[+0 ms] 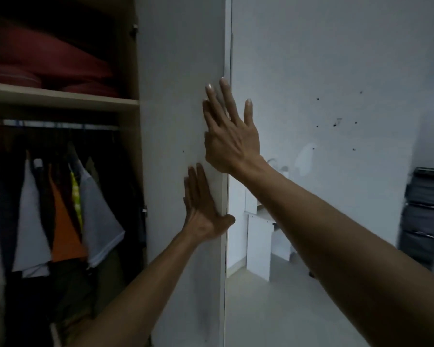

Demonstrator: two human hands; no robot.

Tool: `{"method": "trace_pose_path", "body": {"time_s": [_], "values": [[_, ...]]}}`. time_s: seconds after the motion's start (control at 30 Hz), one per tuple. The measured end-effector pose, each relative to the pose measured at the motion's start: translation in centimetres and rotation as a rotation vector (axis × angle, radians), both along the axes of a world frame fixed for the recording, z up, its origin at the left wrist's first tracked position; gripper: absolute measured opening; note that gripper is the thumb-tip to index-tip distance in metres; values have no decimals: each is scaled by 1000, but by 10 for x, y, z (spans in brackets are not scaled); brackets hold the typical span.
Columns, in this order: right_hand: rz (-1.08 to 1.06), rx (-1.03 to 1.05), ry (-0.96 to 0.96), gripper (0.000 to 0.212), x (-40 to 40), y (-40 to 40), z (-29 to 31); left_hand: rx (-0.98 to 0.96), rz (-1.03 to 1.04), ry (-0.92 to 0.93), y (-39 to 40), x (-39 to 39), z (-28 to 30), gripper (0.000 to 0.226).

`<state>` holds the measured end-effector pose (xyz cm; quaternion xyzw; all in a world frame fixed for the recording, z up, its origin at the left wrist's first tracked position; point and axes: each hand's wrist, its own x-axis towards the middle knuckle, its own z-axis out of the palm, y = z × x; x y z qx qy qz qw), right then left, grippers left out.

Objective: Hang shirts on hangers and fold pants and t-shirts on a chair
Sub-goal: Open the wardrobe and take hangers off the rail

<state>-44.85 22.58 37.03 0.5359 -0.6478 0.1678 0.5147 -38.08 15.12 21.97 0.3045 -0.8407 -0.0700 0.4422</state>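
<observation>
We have both palms flat on the wardrobe door [181, 121], the left hand [201, 209] low with its thumb hooked round the edge, the right hand [229, 132] higher, fingers spread and holding nothing, probably to swing it. The shirts [68, 211] hang on the rail [53, 126] inside, left of the door; blur hides their hangers.

White wardrobe door [181, 96] — orange shirt [65, 234], yellow-checked shirt [76, 196], dark red cushions [48, 63].
</observation>
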Motion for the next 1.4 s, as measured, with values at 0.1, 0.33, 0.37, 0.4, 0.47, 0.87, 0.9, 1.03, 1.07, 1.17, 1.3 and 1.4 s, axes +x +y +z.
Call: {"method": "trace_pose_path", "body": {"time_s": [0.1, 0.33, 0.37, 0.4, 0.47, 0.87, 0.9, 1.03, 1.07, 1.17, 1.3, 1.4], "values": [[-76, 41, 18, 74, -30, 1, -2, 15, 4, -8, -1, -32, -1, 139], [-148, 126, -6, 69, -68, 6, -3, 57, -3, 15, 4, -69, 2, 141], [-151, 130, -9, 68, -71, 6, -3, 59, 6, 10, 4, -71, 3, 139], [-153, 133, -13, 68, -74, 6, -2, 65, 13, 0, 3, -74, 3, 138], [-161, 136, -16, 68, -76, 6, -2, 79, 15, -11, 1, -78, 3, 137], [-161, 133, -137, 66, -44, -1, 5, 76, -84, -156, -8, -34, 11, 149], [-119, 118, -169, 63, -34, -4, 5, 79, -83, -161, -7, -19, 13, 146], [29, 98, -275, 49, 18, -26, -4, 116, -31, -133, -17, 60, 15, 129], [64, 107, -303, 47, 35, -33, -8, 120, -7, -120, -21, 83, 13, 125], [158, 136, -378, 44, 82, -51, -22, 106, 82, -93, -38, 152, 4, 118], [303, 220, -448, 40, 152, -80, -43, 74, 228, -93, -64, 246, -7, 113], [400, 283, -442, 34, 204, -107, -52, 108, 332, -78, -79, 306, -14, 113]]}}
